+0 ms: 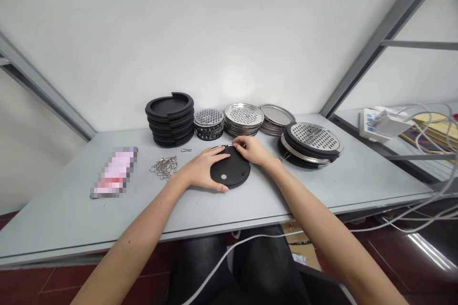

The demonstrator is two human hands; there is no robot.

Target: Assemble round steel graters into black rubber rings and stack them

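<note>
A round black plate with a small silver disc lies flat on the table in front of me. My left hand grips its left side, the thumb along the near edge and the fingers over the far edge. At the plate's far rim my right hand pinches a small metal wire clip, its fingertips partly hiding it. A pile of similar wire clips rests to the left of my left hand, and one loose clip lies apart from the pile.
Behind stand a stack of black round holders, perforated metal grater discs, wider grater plates and metal trays. Assembled graters are stacked at right. A blurred pink item lies left; white cables hang at right.
</note>
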